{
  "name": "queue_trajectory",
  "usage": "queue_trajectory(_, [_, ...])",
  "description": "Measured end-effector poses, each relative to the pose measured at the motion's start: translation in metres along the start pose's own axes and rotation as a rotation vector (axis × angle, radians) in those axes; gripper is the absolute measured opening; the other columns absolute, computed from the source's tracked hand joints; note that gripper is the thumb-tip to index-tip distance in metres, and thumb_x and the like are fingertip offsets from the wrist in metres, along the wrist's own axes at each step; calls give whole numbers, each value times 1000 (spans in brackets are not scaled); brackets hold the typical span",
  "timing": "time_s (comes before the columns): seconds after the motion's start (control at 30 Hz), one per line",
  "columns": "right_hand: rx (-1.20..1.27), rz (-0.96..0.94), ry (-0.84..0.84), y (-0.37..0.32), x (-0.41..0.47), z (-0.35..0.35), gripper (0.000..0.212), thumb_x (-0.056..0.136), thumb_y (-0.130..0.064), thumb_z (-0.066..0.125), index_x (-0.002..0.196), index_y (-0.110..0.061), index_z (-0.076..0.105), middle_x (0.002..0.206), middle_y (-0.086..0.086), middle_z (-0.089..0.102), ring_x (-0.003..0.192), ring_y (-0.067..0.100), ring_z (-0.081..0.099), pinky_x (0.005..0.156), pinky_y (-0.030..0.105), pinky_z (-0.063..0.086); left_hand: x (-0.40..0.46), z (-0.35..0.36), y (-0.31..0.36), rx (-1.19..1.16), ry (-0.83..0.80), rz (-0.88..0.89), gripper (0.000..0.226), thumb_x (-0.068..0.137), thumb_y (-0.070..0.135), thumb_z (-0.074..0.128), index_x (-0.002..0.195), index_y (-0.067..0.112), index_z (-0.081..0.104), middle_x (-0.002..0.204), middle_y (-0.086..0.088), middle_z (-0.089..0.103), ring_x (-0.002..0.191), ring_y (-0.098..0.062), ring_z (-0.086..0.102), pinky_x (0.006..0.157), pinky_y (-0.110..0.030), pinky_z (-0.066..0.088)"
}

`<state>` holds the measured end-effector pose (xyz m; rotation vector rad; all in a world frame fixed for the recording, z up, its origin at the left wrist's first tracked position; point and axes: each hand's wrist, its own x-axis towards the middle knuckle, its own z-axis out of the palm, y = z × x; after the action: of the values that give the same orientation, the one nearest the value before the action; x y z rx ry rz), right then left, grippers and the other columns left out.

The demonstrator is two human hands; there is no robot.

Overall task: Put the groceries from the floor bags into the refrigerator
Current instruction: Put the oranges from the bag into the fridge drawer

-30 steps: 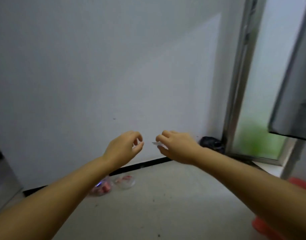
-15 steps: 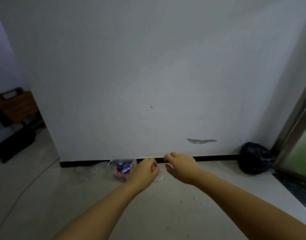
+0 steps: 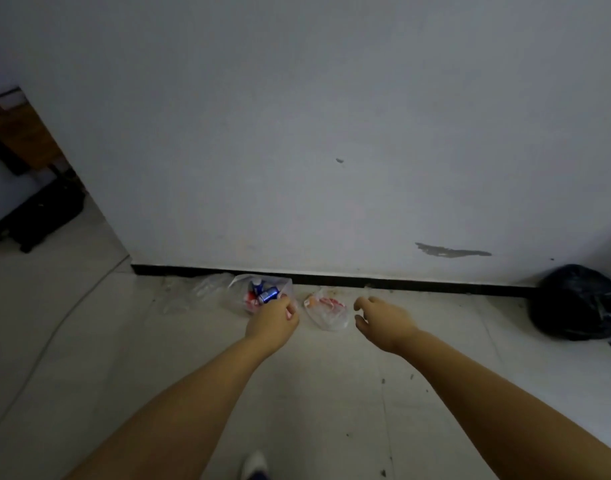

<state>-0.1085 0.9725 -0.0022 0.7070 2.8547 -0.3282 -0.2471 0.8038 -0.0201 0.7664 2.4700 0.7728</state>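
Two clear plastic bags lie on the floor against the wall's black skirting. The left bag (image 3: 240, 296) holds blue cans (image 3: 267, 294) and red items. The smaller right bag (image 3: 328, 311) holds red and orange packets. My left hand (image 3: 272, 318) reaches out in front of the left bag with its fingers loosely curled, and nothing shows in it. To the right of the smaller bag is my right hand (image 3: 383, 318), its fingers relaxed and spread, holding nothing. The refrigerator is out of view.
A crumpled empty clear plastic bag (image 3: 193, 292) lies left of the grocery bags. A full black rubbish bag (image 3: 581, 303) sits by the wall at the right. Dark furniture (image 3: 37, 209) stands beyond the wall's left corner. A thin cable (image 3: 58, 327) runs across the pale floor.
The view has swung left and down from the window to the wall base, bringing both floor bags closer. Both hands have dropped toward the bags and moved apart.
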Motion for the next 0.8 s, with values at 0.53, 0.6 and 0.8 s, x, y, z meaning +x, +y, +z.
queue_trajectory(0.53, [133, 323, -245, 61, 266, 44, 33, 99, -34, 37, 128, -23, 47, 124, 0, 57, 103, 20, 60, 84, 32, 51, 332, 9, -46, 177, -368, 6, 18, 92, 28, 52, 94, 13, 62, 95, -7, 66, 90, -26, 63, 78, -36, 50])
queue_trajectory(0.6, [153, 316, -289, 70, 294, 62, 33, 99, -34, 36, 128, -23, 47, 122, -1, 57, 102, 18, 60, 82, 30, 50, 354, 30, -52, 166, -437, 32, 17, 94, 26, 51, 98, 13, 60, 94, -6, 65, 88, -24, 63, 80, -39, 53])
queue_trajectory(0.8, [180, 253, -297, 126, 430, 202, 32, 99, -31, 36, 126, -22, 49, 121, 0, 58, 98, 19, 61, 82, 29, 50, 460, 180, -116, 181, -463, 118, 16, 94, 24, 46, 94, 14, 59, 92, -3, 62, 84, -18, 58, 67, -30, 43])
